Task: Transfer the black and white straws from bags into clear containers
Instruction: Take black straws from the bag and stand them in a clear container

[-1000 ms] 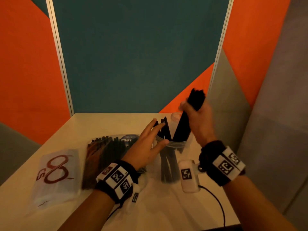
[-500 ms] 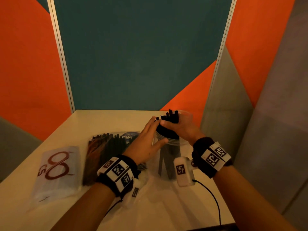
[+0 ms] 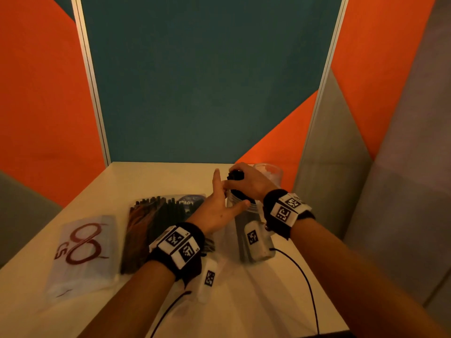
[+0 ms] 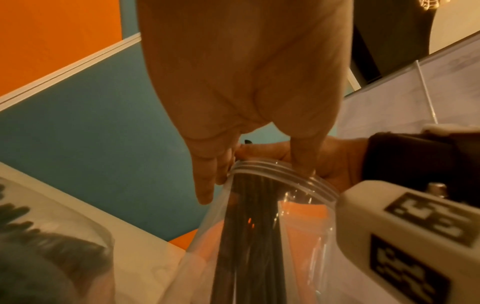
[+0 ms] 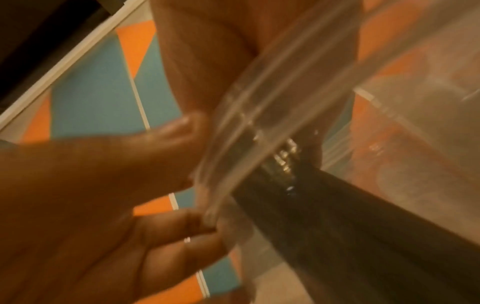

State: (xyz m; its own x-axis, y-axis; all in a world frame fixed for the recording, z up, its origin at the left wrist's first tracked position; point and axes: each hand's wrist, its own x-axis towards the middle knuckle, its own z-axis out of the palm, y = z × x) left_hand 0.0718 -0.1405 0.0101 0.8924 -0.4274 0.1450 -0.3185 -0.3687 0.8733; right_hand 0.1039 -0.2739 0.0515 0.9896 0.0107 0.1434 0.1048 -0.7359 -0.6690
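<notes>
A tall clear container (image 3: 244, 215) stands upright on the table, right of centre. My right hand (image 3: 245, 182) grips the top of a bundle of black straws (image 3: 235, 175) that stands inside it; their dark shafts (image 4: 249, 236) show through the wall. My left hand (image 3: 222, 200) lies open against the container's threaded rim (image 4: 280, 170), fingers straight on one side and thumb on the other. In the right wrist view the rim (image 5: 259, 123) crosses the frame, with the black straws (image 5: 337, 226) below it and the left hand's fingers (image 5: 168, 236) beside it.
A clear bag of black straws (image 3: 158, 223) lies flat left of the container. Further left lies a pale bag printed with a red 8 (image 3: 83, 250). A second clear container (image 3: 269, 170) stands at the back right corner. Partition walls close the table (image 3: 244, 301) on three sides.
My right hand has come down with the bundle of black straws, from held high above the container to seated inside it. The left hand has stayed at the rim.
</notes>
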